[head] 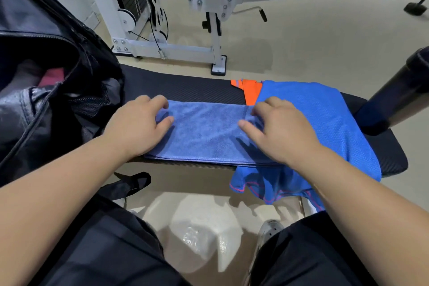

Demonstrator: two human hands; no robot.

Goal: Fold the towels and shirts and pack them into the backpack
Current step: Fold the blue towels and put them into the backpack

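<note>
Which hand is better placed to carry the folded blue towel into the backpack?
Probably the left hand: it grips the towel end beside the open backpack, while the right hand holds the far end, over the blue shirt.

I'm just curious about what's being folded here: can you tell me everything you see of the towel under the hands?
The towel is soft blue terry-looking cloth, folded into a flat layered strip across the black padded bench. The left hand grips its left end, the right hand its right end, which overlaps a blue mesh shirt.
</note>
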